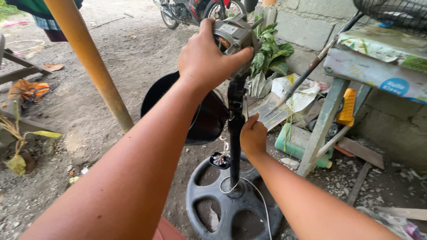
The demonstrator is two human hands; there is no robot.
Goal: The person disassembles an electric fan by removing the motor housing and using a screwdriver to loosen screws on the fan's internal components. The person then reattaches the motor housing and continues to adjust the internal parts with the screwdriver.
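Gripping fan motor (235, 33) — left hand (207, 55) clamped around it, right hand (252, 135) closed on pole (235, 133) below

A yellow-brown pole (91, 62) is seen leaning over the dirt ground (133, 49). A motorbike (191, 10) is parked at the back. A green plant (269, 51) is set by the grey block wall (311, 31). A green bottle (296, 144) is laid under a wooden table (327, 115).
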